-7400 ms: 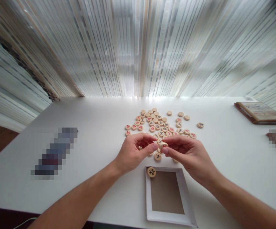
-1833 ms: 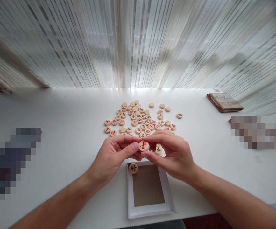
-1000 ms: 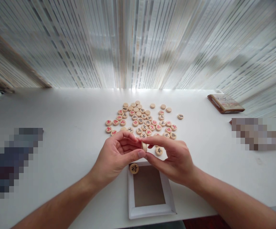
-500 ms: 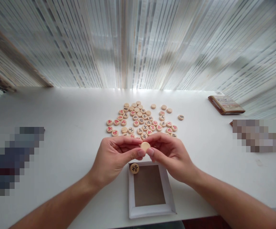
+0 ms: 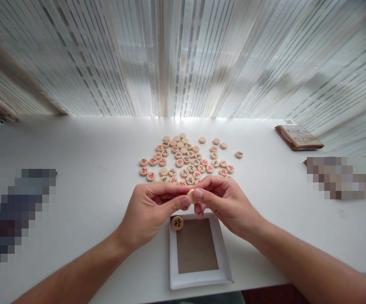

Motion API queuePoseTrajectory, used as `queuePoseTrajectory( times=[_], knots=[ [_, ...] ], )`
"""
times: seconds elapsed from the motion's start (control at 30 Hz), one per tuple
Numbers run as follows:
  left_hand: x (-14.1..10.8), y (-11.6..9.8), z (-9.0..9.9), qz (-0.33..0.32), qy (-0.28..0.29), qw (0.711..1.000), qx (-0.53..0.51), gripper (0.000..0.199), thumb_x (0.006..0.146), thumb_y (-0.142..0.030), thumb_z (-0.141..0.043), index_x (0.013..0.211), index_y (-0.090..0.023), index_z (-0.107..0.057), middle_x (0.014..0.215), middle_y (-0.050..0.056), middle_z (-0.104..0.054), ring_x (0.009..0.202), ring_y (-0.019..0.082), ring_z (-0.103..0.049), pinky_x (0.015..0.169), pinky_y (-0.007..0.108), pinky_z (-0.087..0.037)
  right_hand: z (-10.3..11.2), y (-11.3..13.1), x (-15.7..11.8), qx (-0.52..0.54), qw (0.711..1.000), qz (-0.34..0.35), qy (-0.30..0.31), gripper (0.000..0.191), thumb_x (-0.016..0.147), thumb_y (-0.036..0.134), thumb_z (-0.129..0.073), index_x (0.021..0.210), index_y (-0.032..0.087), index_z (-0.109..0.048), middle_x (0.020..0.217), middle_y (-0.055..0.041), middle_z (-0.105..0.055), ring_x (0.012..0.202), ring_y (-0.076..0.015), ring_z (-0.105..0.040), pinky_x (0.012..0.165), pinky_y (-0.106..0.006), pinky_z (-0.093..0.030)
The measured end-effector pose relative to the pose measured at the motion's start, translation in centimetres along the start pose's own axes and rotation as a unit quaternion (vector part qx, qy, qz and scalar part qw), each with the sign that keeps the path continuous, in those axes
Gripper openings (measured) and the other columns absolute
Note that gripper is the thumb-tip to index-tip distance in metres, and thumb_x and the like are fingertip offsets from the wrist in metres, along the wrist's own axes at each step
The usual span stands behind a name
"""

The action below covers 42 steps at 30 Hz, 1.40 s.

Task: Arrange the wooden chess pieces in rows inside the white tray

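Between the fingertips of both hands is a round wooden piece (image 5: 191, 196), its visible side plain. My left hand (image 5: 153, 211) pinches it from the left, and my right hand (image 5: 230, 207) grips it from the right with the thumb over its face. Just below the hands lies a shallow white box (image 5: 226, 261) with a brown bottom. One piece with a black character (image 5: 177, 223) rests at the box's upper left corner. Beyond the hands, several round wooden pieces (image 5: 186, 160) are spread out, some with red or black characters, others plain side up; my fingers hide the nearest ones.
The pieces lie on a white table (image 5: 100, 152) in front of a striped curtain (image 5: 170, 59). A brown box (image 5: 298, 137) sits at the back right. Blurred-out items lie at the far left (image 5: 18, 211) and the right (image 5: 341, 177).
My right thumb has moved up and over the piece, covering more of its face. The fingers of my right hand now show below it. The view has shifted very slightly.
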State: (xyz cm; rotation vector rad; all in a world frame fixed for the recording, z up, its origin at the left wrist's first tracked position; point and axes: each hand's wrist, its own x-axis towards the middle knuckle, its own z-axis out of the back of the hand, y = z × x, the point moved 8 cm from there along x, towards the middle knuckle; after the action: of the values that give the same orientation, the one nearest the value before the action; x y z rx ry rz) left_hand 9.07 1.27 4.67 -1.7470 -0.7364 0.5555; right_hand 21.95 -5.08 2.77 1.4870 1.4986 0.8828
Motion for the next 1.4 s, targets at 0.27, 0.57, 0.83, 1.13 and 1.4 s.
queuePoseTrajectory(
  times=[0.27,0.57,0.83,1.13,1.4],
  knots=[
    [-0.1,1.2,1.0,0.042,-0.056,0.997,-0.037,0.014,0.081,-0.024,-0.094,0.094,-0.021,-0.090,0.088,0.005,-0.088,0.077,0.020,-0.085,0.073,0.022,-0.072,0.4,0.4,0.0,-0.026,0.999,0.014,-0.037,0.028,0.073,0.021,-0.100,0.097,0.020,-0.086,0.085,-0.0037,-0.083,0.071,-0.0130,-0.075,0.062,-0.020,-0.063],
    [-0.3,1.1,0.9,0.046,-0.058,0.997,-0.009,0.017,0.077,-0.024,-0.097,0.093,-0.021,-0.090,0.088,0.006,-0.087,0.081,0.022,-0.086,0.075,0.022,-0.072,0.4,0.6,-0.1,-0.033,0.996,0.034,-0.080,0.037,0.053,0.014,-0.107,0.080,0.019,-0.082,0.073,0.0000,-0.080,0.066,-0.0102,-0.073,0.063,-0.016,-0.061],
    [-0.5,0.3,0.1,0.019,-0.038,0.999,0.030,0.015,0.081,-0.021,-0.093,0.096,-0.021,-0.090,0.091,0.005,-0.088,0.080,0.019,-0.085,0.075,0.020,-0.071,0.3,0.8,-0.2,-0.049,0.995,0.014,-0.083,0.027,0.064,0.027,-0.105,0.075,0.017,-0.082,0.060,0.0009,-0.072,0.052,-0.0103,-0.065,0.051,-0.018,-0.058],
    [-0.4,0.6,0.6,0.026,-0.060,0.998,0.007,0.018,0.080,-0.017,-0.094,0.097,-0.024,-0.090,0.087,0.002,-0.087,0.078,0.019,-0.085,0.075,0.021,-0.071,-0.1,1.4,-0.1,-0.079,0.996,0.016,-0.049,0.024,0.075,0.033,-0.099,0.095,0.021,-0.091,0.067,-0.0028,-0.077,0.058,-0.0121,-0.066,0.056,-0.022,-0.060],
    [-0.4,1.0,0.6,0.050,-0.062,0.997,-0.002,0.018,0.078,-0.023,-0.096,0.095,-0.023,-0.090,0.085,0.004,-0.087,0.077,0.024,-0.085,0.079,0.032,-0.074,0.4,0.7,-0.1,-0.042,0.997,-0.016,-0.067,0.032,0.066,0.031,-0.103,0.092,0.019,-0.091,0.065,-0.0034,-0.077,0.057,-0.0130,-0.067,0.054,-0.023,-0.062]
  ],
)
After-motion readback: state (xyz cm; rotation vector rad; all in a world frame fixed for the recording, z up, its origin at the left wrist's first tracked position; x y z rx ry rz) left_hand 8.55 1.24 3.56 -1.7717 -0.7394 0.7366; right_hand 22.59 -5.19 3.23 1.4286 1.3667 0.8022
